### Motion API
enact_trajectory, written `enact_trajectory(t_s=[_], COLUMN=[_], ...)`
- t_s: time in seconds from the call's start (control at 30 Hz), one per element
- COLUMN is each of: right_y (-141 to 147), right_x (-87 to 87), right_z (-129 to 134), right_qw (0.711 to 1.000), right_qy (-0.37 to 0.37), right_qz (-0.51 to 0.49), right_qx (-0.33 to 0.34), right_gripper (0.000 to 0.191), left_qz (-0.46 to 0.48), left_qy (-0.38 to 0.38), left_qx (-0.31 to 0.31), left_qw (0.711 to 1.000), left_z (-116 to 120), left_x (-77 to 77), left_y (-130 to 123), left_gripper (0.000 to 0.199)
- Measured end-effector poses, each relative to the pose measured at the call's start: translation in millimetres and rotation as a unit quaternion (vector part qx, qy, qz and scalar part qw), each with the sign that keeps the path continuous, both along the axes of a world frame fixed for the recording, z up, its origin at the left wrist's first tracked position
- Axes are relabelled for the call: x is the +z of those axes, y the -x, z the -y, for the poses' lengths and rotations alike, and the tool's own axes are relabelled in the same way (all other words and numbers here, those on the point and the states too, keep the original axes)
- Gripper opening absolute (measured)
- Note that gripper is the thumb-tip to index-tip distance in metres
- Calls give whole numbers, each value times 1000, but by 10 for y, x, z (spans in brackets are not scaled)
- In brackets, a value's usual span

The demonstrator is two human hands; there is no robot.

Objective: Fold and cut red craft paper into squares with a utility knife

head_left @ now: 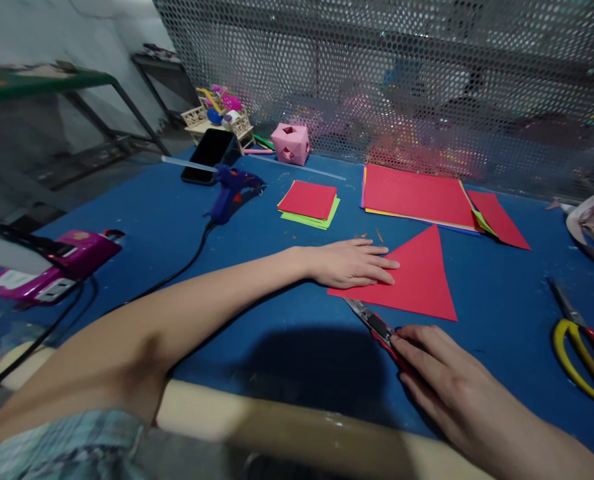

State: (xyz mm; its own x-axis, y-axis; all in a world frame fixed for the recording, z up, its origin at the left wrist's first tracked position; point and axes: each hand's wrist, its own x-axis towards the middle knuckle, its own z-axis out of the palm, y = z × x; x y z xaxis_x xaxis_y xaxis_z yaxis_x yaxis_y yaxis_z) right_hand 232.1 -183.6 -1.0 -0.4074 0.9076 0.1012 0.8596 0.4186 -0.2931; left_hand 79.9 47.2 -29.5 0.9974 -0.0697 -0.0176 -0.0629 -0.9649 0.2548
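A red paper triangle (421, 273) lies on the blue table. My left hand (351, 263) rests flat on its left part, with the fingers spread. Below it, my right hand (441, 373) holds a red and black utility knife (379, 327). The knife's blade touches or nearly touches the paper's lower left edge; which of the two I cannot tell.
Behind are a stack of square papers (309, 200), larger red sheets (417, 197), a pink paper cube (291, 143), a phone (209, 155) and a blue glue gun (224, 200). Scissors (581, 360) lie right; a purple power strip (59, 267) sits left.
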Motion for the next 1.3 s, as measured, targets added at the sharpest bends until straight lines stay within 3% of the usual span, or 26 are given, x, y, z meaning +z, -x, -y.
enact_trajectory(t_s=[0.83,1.3], right_y=[79,92], right_x=[9,-27], right_z=[-123,-123], right_qw=[999,999], right_qy=[-19,-18], right_qz=[-16,-17], right_qx=[26,28], right_gripper=[36,38], left_qz=[-3,-3], left_qy=[31,9], left_qx=[14,4], left_qw=[999,1000], left_z=[-8,-20], left_x=[-17,-36], left_y=[-11,-10], left_gripper=[42,43])
